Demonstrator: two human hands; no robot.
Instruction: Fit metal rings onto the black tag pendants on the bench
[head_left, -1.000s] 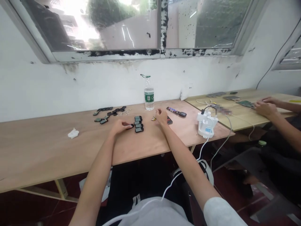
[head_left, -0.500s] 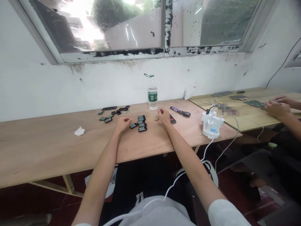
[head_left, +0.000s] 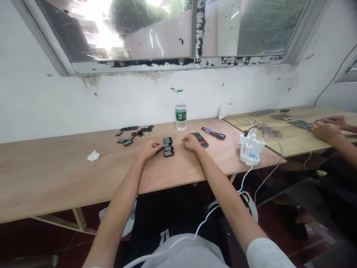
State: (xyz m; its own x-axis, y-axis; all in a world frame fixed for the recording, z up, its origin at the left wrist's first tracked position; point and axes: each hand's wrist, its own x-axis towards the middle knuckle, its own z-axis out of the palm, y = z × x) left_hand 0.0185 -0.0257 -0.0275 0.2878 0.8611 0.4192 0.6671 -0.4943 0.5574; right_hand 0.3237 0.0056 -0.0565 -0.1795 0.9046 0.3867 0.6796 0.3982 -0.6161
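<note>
My left hand (head_left: 151, 148) is closed at the left of a short column of small black devices with grey faces (head_left: 168, 148). One more such device (head_left: 160, 150) is mostly covered by its fingertips, which press on it. My right hand (head_left: 190, 142) hovers low over the wood just right of the column, thumb and fingers pinched together. Whatever is in that pinch is too small to make out. Beside its knuckles lies a dark phone (head_left: 202, 140) with a red patch on the screen, partly hidden by the hand.
Farther back lie more small black devices (head_left: 127, 142) and scattered tiny light pieces (head_left: 151, 133). A water bottle (head_left: 181, 115), a candy bar (head_left: 208, 130), a dark oval object (head_left: 221, 136), crumpled tissue (head_left: 93, 156) and a white power strip (head_left: 251, 150) share the table. A co-worker's hands (head_left: 326, 130) are at right.
My left hand has moved right onto the single device beside the column. My right hand has come nearer and slightly left, uncovering more of the phone; the small yellowish pieces beside it no longer show.
</note>
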